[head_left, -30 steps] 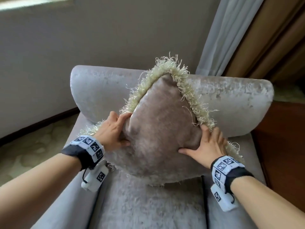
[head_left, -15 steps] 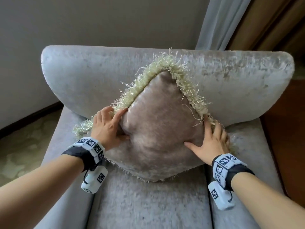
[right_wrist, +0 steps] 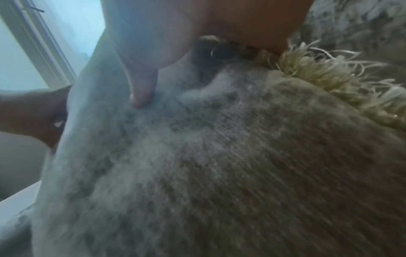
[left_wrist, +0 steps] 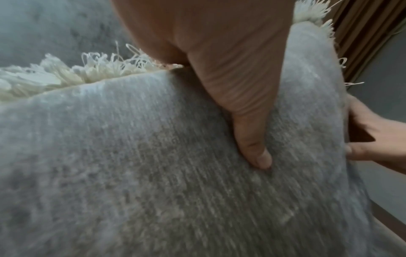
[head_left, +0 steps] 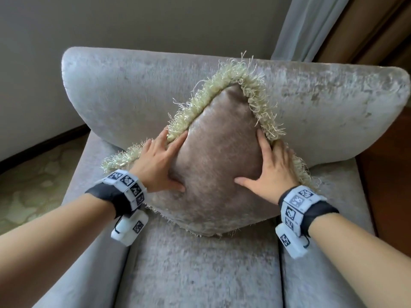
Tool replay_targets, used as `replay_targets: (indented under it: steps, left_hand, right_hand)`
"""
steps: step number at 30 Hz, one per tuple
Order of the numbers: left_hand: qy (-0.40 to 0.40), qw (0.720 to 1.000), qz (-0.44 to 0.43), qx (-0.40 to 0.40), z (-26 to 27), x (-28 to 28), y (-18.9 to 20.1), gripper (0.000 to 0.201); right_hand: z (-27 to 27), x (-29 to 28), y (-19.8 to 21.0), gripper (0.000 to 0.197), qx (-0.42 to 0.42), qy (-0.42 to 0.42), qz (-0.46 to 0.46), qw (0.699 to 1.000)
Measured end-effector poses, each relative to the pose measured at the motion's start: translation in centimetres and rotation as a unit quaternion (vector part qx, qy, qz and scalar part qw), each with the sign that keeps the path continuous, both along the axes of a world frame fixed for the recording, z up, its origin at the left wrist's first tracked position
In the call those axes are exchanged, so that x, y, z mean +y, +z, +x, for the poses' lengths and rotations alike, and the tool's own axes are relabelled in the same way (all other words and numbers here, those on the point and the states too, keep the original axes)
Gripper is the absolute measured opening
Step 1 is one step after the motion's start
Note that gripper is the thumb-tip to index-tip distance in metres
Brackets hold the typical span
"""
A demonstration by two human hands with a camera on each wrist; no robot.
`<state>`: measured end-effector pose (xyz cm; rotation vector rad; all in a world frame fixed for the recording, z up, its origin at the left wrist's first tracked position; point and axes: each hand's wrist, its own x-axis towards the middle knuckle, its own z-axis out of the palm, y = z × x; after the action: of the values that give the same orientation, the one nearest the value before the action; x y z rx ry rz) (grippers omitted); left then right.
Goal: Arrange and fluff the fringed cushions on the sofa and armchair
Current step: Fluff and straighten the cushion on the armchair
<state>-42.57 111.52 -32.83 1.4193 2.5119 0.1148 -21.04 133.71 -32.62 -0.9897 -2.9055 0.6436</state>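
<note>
The taupe velvet cushion with cream fringe (head_left: 219, 165) stands on one corner on the grey velvet armchair (head_left: 124, 101) seat, leaning on the backrest. Left hand (head_left: 155, 165) and right hand (head_left: 274, 172) clasp its side corners — thumbs dent the front, fingertips buried in fringe. Both wrist views are blurry, mostly fabric.
</note>
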Motion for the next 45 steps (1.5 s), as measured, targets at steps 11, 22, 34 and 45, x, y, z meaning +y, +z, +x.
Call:
replay_targets:
  steps: [11,22,34,45]
  left_hand:
    - [0.007,0.999,0.036,0.027,0.8,0.7,-2.0,0.139]
    - [0.037,0.984,0.142,0.1,1.8,-1.8,3.9,0.133]
    - [0.104,0.983,0.087,0.12,2.4,0.9,-0.1,0.137]
    - [0.065,0.989,0.041,0.128,1.5,0.2,2.0,0.15]
  right_hand:
    - [0.3,0.6,-2.8,0.14,0.034,-0.013,0.019,0.999]
    - [1.7,-0.7,4.4,0.133,0.132,0.001,0.07,0.989]
    - [-0.4,1.4,0.7,0.131,0.002,0.004,0.13,0.991]
    - [0.0,1.5,2.8,0.134,-0.042,0.014,0.112,0.993]
